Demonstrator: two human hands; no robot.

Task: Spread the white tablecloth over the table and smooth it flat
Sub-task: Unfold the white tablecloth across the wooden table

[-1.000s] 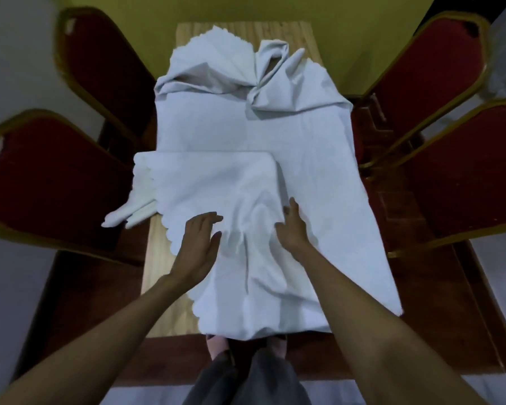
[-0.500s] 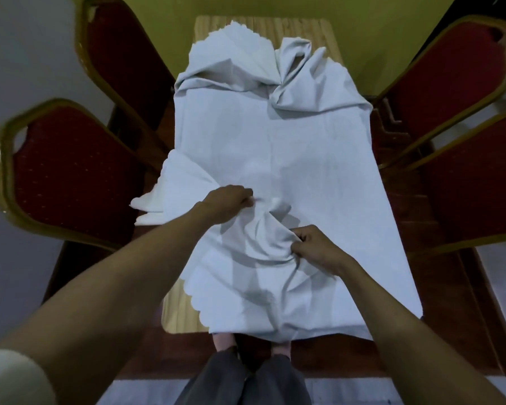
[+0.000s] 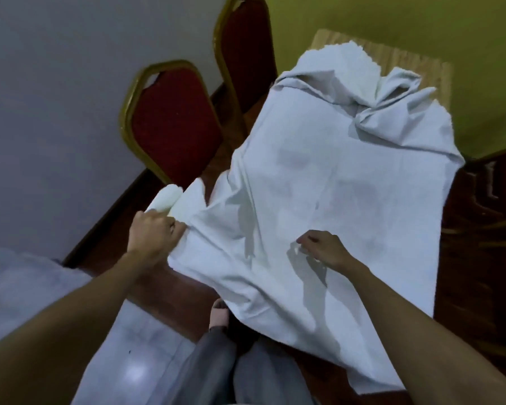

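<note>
Nearby, red chairs [image 3: 173, 127] beside tablecloth [image 3: 333, 200]

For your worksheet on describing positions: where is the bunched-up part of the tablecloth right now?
In the head view it sits at the far end of the tablecloth, upper right, beside the bare wooden table edge and the green wall.

Two red chairs with gold frames stand side by side; the near chair [image 3: 173, 124] is in front of the far chair [image 3: 247, 51]. A grey wall [image 3: 56, 83] is behind them, and a green wall [image 3: 421, 21] is past the far chair.
</note>
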